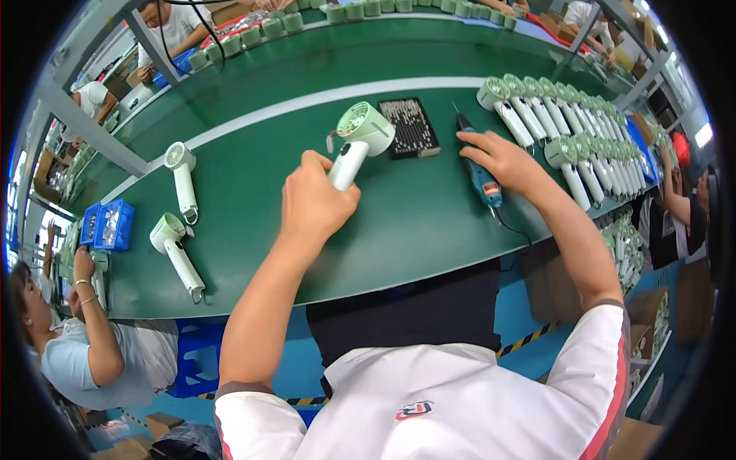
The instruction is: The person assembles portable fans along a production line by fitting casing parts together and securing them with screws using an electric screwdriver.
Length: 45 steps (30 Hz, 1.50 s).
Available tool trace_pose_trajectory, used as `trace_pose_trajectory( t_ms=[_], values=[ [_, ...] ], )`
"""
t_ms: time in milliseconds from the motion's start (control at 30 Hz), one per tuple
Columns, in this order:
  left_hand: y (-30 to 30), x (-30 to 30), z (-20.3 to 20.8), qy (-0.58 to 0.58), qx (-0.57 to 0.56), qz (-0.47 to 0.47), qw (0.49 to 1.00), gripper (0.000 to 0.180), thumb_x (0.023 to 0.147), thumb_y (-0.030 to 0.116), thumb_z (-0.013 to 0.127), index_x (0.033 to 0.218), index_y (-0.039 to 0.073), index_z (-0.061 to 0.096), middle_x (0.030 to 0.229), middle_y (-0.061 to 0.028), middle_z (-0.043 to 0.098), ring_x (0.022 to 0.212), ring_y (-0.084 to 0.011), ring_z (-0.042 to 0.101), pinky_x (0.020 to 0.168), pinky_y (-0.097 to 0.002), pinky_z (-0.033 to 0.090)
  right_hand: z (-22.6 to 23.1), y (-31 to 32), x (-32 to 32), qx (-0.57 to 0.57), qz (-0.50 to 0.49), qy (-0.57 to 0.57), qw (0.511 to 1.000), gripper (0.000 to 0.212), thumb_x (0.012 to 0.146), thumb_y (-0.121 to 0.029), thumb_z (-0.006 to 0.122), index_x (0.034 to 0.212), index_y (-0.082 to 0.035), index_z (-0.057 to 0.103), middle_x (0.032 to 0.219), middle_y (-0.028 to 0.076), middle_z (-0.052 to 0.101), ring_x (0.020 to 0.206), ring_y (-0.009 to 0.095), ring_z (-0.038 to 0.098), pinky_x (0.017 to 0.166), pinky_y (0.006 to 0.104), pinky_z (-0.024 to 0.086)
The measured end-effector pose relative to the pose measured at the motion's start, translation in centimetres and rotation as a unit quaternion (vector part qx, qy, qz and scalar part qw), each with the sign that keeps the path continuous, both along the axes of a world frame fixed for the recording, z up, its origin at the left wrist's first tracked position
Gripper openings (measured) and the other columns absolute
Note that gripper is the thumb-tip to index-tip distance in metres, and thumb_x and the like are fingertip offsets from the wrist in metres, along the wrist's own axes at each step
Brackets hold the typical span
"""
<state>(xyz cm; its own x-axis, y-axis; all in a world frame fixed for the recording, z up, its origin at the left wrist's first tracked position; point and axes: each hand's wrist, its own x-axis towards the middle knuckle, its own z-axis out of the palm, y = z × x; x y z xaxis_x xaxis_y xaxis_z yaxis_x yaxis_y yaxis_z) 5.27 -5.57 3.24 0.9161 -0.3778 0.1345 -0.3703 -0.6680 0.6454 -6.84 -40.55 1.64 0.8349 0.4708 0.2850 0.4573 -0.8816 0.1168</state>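
My left hand (316,198) is closed round the white handle of a handheld fan (368,134), holding it above the green table with its pale green round head up. A short wire with a small connector sticks out at the left of the fan head. My right hand (500,161) has its fingers over the body of a teal and black electric screwdriver (483,184), whose thin bit points away from me. Its cord trails toward the near table edge. Between the two hands, farther back, sits a black screw tray (418,142) with rows of small screws.
Two more handheld fans, one upper (182,178) and one lower (180,261), lie on the left. Blue bins (115,225) stand beyond them, near a person in light blue (84,353). Rows of fans (571,161) fill the right side. Several people work across the green table (414,230).
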Motion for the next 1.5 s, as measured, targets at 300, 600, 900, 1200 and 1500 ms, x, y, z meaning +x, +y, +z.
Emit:
trace_pose_trajectory(
  t_ms=[300, 600, 900, 1200, 1500],
  values=[
    [2.1, -3.6, 0.1, -0.032, 0.209, -0.013, 0.977, 0.050, 0.079, 0.035, 0.085, 0.098, -0.008, 0.069, 0.097, -0.0282, 0.068, 0.092, -0.0448, 0.070, 0.084, -0.0505, 0.057, 0.3, -1.5, 1.4, -0.104, -0.011, 0.096, 0.990, 0.064, 0.080, 0.002, 0.064, 0.143, 0.000, 0.052, 0.155, 0.019, 0.047, 0.125, 0.039, 0.060, 0.101, 0.0438, 0.053],
    [-0.4, -6.9, 0.7, 0.064, 0.133, -0.079, 0.986, 0.048, 0.083, 0.035, 0.080, 0.089, -0.011, 0.068, 0.081, -0.0290, 0.070, 0.080, -0.0429, 0.071, 0.076, -0.0478, 0.056, 9.8, 9.9, 5.8, 0.007, 0.096, 0.171, 0.981, 0.056, 0.087, -0.018, 0.076, 0.135, 0.004, 0.059, 0.128, 0.027, 0.061, 0.115, 0.044, 0.061, 0.100, 0.0445, 0.050],
    [-0.8, -8.1, -0.5, 0.089, 0.046, -0.100, 0.990, 0.044, 0.082, 0.037, 0.082, 0.074, -0.004, 0.069, 0.064, -0.0209, 0.067, 0.065, -0.0378, 0.070, 0.068, -0.0449, 0.056, 11.1, 15.1, 9.5, -0.091, 0.143, 0.291, 0.942, 0.049, 0.082, -0.025, 0.082, 0.116, 0.008, 0.069, 0.081, 0.026, 0.069, 0.083, 0.040, 0.069, 0.075, 0.0475, 0.054],
    [2.8, 7.8, -0.2, 0.126, -0.083, -0.260, 0.954, 0.046, 0.088, 0.021, 0.078, 0.128, 0.000, 0.066, 0.109, -0.0056, 0.071, 0.107, -0.0138, 0.066, 0.083, -0.0280, 0.054, 10.4, 14.9, 8.5, -0.183, 0.117, 0.245, 0.945, 0.053, 0.080, -0.026, 0.083, 0.121, 0.005, 0.069, 0.104, 0.023, 0.065, 0.102, 0.039, 0.064, 0.088, 0.0429, 0.051],
    [-2.6, 9.3, -3.5, 0.377, -0.242, -0.541, 0.711, 0.081, 0.068, -0.017, 0.084, 0.142, 0.001, 0.055, 0.135, -0.0068, 0.065, 0.126, -0.0185, 0.060, 0.110, -0.0346, 0.047, 10.6, 15.7, 9.1, -0.100, 0.144, 0.310, 0.935, 0.060, 0.077, -0.015, 0.084, 0.131, 0.005, 0.064, 0.118, 0.027, 0.062, 0.109, 0.042, 0.062, 0.092, 0.0444, 0.051]
  ],
)
